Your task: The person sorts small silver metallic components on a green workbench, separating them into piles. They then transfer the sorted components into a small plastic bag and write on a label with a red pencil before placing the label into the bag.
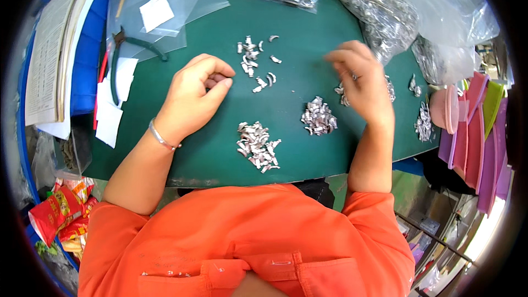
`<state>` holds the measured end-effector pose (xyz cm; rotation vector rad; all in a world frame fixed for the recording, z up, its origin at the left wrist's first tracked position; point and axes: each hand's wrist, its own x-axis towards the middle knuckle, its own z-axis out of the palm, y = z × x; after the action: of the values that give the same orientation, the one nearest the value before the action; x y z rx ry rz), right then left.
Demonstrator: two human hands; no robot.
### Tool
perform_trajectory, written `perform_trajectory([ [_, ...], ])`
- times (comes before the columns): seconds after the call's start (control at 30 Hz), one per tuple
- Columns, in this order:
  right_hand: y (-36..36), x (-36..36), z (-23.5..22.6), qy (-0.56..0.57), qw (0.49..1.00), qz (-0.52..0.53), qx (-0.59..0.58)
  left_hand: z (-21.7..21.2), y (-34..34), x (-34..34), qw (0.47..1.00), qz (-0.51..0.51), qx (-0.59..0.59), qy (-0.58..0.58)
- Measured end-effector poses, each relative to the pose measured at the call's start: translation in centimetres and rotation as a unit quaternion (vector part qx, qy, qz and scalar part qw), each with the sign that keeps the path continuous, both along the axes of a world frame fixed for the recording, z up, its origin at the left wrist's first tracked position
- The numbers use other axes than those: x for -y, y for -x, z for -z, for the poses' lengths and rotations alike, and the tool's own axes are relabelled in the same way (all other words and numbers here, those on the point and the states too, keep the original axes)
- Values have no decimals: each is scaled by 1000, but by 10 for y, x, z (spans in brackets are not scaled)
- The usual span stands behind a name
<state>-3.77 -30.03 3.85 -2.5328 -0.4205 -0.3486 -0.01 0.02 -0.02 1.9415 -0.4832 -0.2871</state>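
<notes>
My left hand rests on the green table with its fingers curled and the thumb against them. Whatever it pinches, if anything, is hidden. Beside its fingertips lies a loose scatter of small curved silver metal pieces. My right hand hovers over another group of pieces and partly hides it. Its fingers are bent and smeared by motion, so their grip is unclear. Between my forearms, two heaps of the same kind of pieces lie apart, a nearer heap and a right heap.
Pliers and clear plastic sheets lie at the left, by a blue bin with papers. Large bags of metal parts stand at the far right. Pink and purple trays hang past the right edge.
</notes>
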Motion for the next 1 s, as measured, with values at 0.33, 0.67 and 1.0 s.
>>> perform_trajectory([
  [0.33,-7,-47,21,6,991,-126,-43,-3,1,1,1000,-12,0,-7],
  [0.67,-5,-42,19,-109,984,-119,-70,-3,0,-1,1000,-7,-1,-6],
  [1.0,3,-39,8,-180,979,-90,-42,-4,1,1,1000,-5,6,-12],
])
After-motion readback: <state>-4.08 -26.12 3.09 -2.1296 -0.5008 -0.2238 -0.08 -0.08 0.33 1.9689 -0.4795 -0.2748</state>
